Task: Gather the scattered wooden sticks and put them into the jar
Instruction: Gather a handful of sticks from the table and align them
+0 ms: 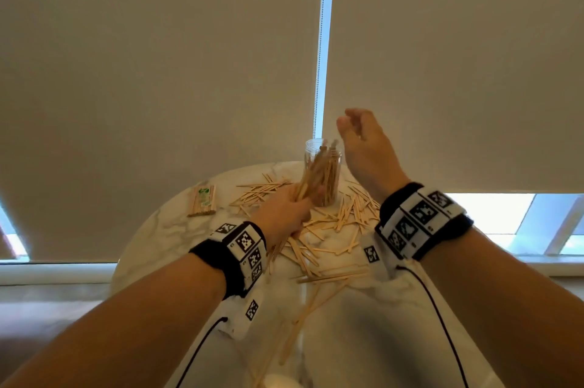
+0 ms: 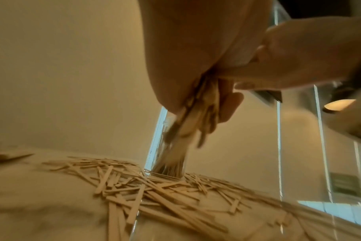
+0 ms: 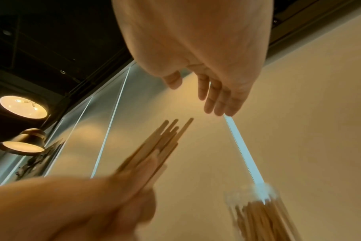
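Note:
A clear plastic jar (image 1: 322,172) stands upright at the far side of the round marble table (image 1: 170,229), partly filled with wooden sticks. My left hand (image 1: 294,207) grips a bundle of sticks (image 1: 311,180), tilted up toward the jar just in front of it. The left wrist view shows that bundle (image 2: 198,117) pinched between thumb and fingers, blurred. My right hand (image 1: 350,125) hovers above and right of the jar mouth, fingers straight and empty. In the right wrist view the right hand (image 3: 193,96) is above the bundle (image 3: 155,146) and the jar (image 3: 258,215). Many scattered sticks (image 1: 331,229) lie around the jar.
A wrapped packet of sticks (image 1: 203,201) lies at the table's left side. Loose sticks (image 1: 303,318) trail toward the near edge. Beige roller blinds (image 1: 158,71) hang right behind the table, with a bead chain (image 1: 319,71) above the jar. The left part of the tabletop is bare marble.

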Demonstrator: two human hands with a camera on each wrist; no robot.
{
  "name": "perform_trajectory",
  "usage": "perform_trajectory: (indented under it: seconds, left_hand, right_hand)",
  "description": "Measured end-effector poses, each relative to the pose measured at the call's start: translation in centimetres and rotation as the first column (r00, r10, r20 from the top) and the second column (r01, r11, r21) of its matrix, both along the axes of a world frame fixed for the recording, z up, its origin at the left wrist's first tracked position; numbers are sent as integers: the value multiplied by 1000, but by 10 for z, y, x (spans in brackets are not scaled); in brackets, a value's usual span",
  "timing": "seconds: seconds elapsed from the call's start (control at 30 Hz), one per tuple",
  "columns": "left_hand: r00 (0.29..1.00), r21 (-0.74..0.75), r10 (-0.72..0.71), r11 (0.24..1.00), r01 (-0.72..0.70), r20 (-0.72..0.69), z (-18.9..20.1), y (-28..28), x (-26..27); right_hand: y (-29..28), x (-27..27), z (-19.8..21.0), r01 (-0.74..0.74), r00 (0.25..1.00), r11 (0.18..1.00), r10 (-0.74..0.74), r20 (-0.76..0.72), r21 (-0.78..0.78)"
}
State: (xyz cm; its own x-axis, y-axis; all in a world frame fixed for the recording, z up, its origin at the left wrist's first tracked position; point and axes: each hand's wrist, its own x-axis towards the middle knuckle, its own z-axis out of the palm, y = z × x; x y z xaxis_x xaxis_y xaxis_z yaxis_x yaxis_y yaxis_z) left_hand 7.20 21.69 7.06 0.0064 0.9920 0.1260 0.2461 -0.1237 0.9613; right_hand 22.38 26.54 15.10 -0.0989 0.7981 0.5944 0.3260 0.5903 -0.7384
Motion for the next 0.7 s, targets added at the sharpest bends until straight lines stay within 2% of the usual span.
perform_trajectory:
  seconds: [0.03, 0.07, 0.1, 0.13, 0.17, 0.2, 0.27, 0.3, 0.4, 0.47, 0.53, 0.6, 0.67, 0.7]
  left_hand:
    - [995, -2, -35, 999, 35, -96, -1, -3, 6]
    - [984, 18, -54, 998, 58, -173, -1, -4, 12]
    - [972, 46, -55, 997, 67, -228, -1, -3, 18]
    - [962, 83, -41, 994, 66, -271, 0, -1, 22]
    - [954, 114, -24, 992, 61, -300, 1, 0, 24]
    - [951, 124, -21, 990, 61, -307, 2, 2, 26]
    - [956, 108, -38, 992, 72, -290, 3, 5, 28]
    - [956, 104, -46, 991, 79, -289, 4, 6, 29]
    - [959, 72, -83, 992, 106, -272, 1, 9, 30]
    - [983, 76, -103, 990, 116, -151, 1, 12, 25]
    - [1000, 133, -14, 991, 15, -4, 5, 14, 14]
    - [971, 181, 114, 971, -153, 208, 9, 19, 1]
    - [890, 177, 183, 944, -277, 417, 15, 25, -8]
    - [850, 170, 203, 932, -319, 486, 18, 27, -10]
  right_hand:
    - [4, 0, 7, 7, 1000, 1000, -7, 19, -8]
    - [9, 0, 10, -13, 993, 998, 21, 120, -64]
    - [9, -4, 12, -49, 945, 983, 103, 311, -176]
    - [10, -8, 10, -72, 842, 950, 221, 492, -305]
    - [11, -12, 6, -79, 744, 917, 316, 588, -392]
    - [13, -14, 1, -84, 719, 907, 342, 605, -413]
    - [14, -16, -4, -108, 843, 916, 291, 453, -387]
    - [14, -15, -7, -121, 878, 910, 285, 386, -397]
    - [14, -16, -18, -223, 901, 843, 371, 227, -490]
    - [15, -10, -21, -245, 953, 862, 298, 53, -443]
    - [18, 0, -26, -253, 965, 862, 260, -47, -438]
    - [11, 10, -35, -299, 933, 803, 360, 20, -516]
    - [-3, 14, -53, -264, 843, 695, 503, 190, -669]
    - [-10, 12, -62, -242, 795, 627, 565, 219, -740]
